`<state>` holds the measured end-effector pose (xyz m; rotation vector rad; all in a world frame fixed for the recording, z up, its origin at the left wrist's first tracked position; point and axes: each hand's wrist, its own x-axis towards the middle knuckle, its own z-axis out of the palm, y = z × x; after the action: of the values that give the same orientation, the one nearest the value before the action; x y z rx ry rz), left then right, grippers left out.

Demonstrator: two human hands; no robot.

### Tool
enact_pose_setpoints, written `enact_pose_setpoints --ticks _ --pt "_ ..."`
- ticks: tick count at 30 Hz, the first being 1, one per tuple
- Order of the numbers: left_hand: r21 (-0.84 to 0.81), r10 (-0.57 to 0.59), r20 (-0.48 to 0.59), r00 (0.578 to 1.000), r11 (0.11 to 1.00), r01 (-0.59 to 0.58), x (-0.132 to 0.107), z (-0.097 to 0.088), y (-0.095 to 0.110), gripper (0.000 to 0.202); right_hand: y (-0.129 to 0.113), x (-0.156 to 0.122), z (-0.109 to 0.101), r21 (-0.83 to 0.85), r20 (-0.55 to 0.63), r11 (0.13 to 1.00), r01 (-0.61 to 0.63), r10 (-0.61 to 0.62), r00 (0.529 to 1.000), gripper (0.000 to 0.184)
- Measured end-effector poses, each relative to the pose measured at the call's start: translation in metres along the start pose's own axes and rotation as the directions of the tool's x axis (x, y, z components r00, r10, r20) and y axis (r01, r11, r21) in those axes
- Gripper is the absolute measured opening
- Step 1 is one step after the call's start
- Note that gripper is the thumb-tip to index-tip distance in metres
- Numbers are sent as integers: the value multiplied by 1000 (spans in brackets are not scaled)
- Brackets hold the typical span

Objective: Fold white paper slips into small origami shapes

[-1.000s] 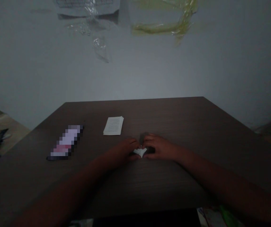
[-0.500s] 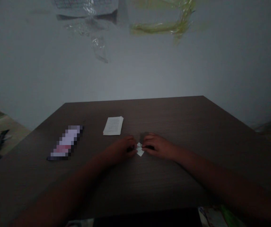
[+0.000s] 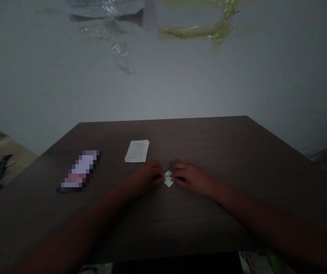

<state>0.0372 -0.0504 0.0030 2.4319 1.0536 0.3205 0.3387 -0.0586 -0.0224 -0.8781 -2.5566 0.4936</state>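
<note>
A small folded piece of white paper (image 3: 168, 181) lies on the dark wooden table (image 3: 197, 140), one corner pointing toward me. My left hand (image 3: 151, 176) pinches its left side between thumb and fingers. On the opposite side, my right hand (image 3: 189, 175) grips the right corner with curled fingers and thumb. A crease runs across the paper between the two hands. The fingertips hide its side corners.
Behind my left hand is a stack of printed paper sheets (image 3: 137, 151). A phone-like object (image 3: 80, 171), blurred by pixels, lies at the left. Beyond the table's back edge rises a pale wall (image 3: 180, 83) with taped paper remnants.
My left hand's fingers have shifted slightly on the paper's left side, and more of the paper shows. My right hand stays nearly in place.
</note>
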Motion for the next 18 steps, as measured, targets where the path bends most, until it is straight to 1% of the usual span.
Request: enact_pose_setpoints --ticks 5,11,14,18 --pt "2 -25 -26 999 1000 25 -1 2 -1 10 -3 2 -4 57 8 995 -87 87 996 13" --pt "-17 -56 -82 995 998 55 0 8 -5 7 -3 1 -8 79 20 979 -186 185 983 15" --pt "-50 -110 -108 988 993 106 2 10 -5 8 -2 2 -5 78 19 977 -199 198 980 18" --pt "-63 -187 -145 971 982 180 5 9 -2 15 0 3 2 54 -46 980 -189 192 980 24"
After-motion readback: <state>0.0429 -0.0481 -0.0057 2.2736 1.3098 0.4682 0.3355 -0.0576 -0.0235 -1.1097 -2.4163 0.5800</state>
